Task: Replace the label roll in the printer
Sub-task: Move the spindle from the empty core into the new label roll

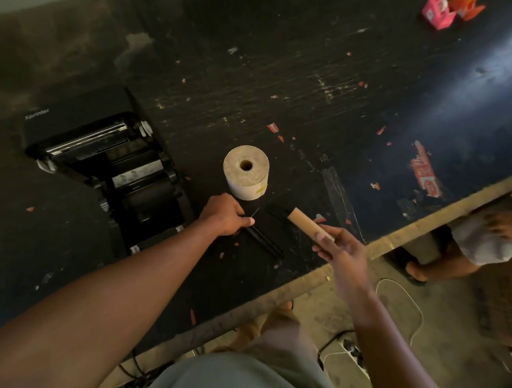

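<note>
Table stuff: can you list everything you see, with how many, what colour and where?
printer: one, black, lid open, left side of the table
label roll: one, beige, standing on end near the table's middle, right of the printer
tube: one, brown cardboard, empty, held above the table's front edge
holder: one, black, thin, lying on the table by the left hand
table: one, black, scratched, fills most of the view
scraps: many, mostly red, scattered over the table
boxes: two, pink and orange, far right corner
cables: a few, white and black, on the floor
second person: one, partly seen, right edge
left hand: one, closed on the holder
right hand: one, gripping the tube
</note>
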